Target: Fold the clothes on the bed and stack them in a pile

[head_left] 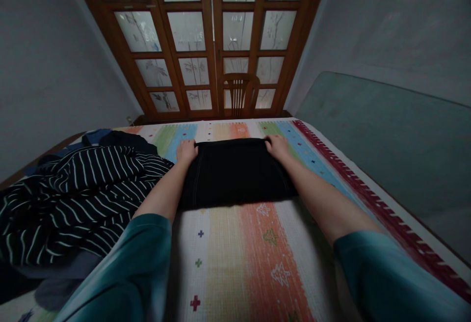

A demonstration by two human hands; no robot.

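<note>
A black folded garment (237,172) with pale stitched seams near its sides lies across the patterned bed cover (224,263); its exact kind does not show. At its far left corner, my left hand (187,152) is closed on the edge of the cloth. My right hand (277,146) grips the far right corner in the same way. Between the two hands the far edge runs nearly straight. The fingertips are partly hidden by the fabric and the backs of the hands.
Left of my left arm is a loose heap of clothes, with a black garment with white stripes (88,179) on top. A wooden chair (239,93) stands beyond the bed's far edge, before wooden glazed doors (217,52). A greenish panel (386,150) leans along the right wall.
</note>
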